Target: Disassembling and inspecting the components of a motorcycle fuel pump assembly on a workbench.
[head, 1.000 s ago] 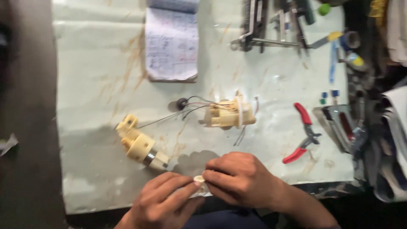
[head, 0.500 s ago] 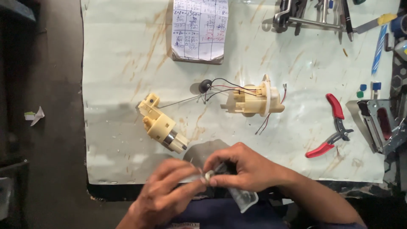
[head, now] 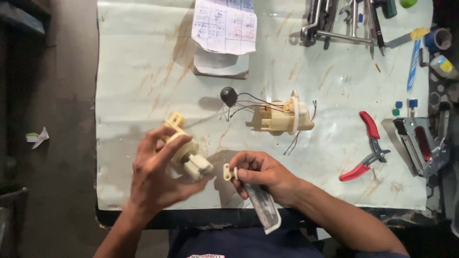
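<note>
On the surface (head: 143,71) we find the notepad (head: 224,24) at the far edge, the wired housing (head: 279,118) mid-surface, pliers (head: 368,145) to its right, a stapler (head: 418,143) beyond them, and hand tools (head: 344,19) far right.

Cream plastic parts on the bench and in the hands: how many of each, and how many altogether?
Large housing with wires: 1, on the table covering.
Cylindrical assembly: 1, gripped by the left hand.
Small ring piece: 1, pinched in the right hand.
Total: 3
</note>
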